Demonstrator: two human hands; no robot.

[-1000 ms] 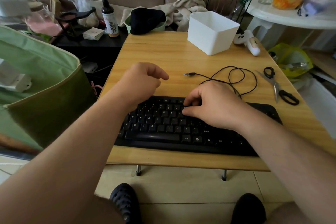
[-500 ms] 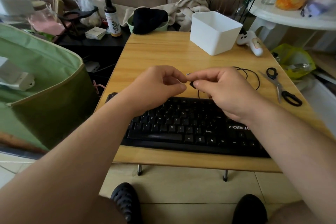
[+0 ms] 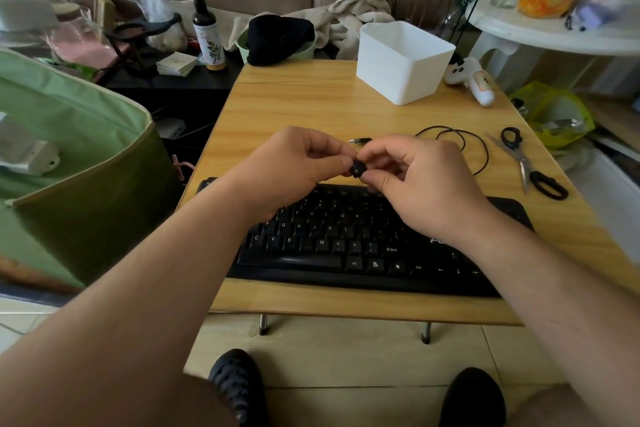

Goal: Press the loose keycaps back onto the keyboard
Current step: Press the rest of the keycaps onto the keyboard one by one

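keycap (image 3: 357, 170): small and black, held up in the air between the two hands, above the far edge of the keyboard, not on it.
right hand (image 3: 420, 187): fingers curled, thumb and finger pinch the right side of the keycap.
left hand (image 3: 294, 166): fingers curled, thumb and fingertip touch the left side of the keycap; I cannot tell how hard it holds.
keyboard (image 3: 346, 246): black, lies flat along the near edge of the tabletop, partly hidden under both wrists.
tabletop (image 3: 311, 107): light wood, with short metal legs showing under the near edge.
cable (image 3: 460, 139): thin and black, lies in loose loops past the keyboard, toward the right edge; its plug end points left, just behind the hands.
scissors (image 3: 530, 163): black handles, lie flat near the right edge.
white box (image 3: 403, 62): open on top, stands near the far right corner.
white gadget (image 3: 472, 81): lies just beside the white box, at the right edge.
green bag (image 3: 69, 156): big and open, stands off the left edge.
black shoes (image 3: 235, 388): on the floor, below the near edge.
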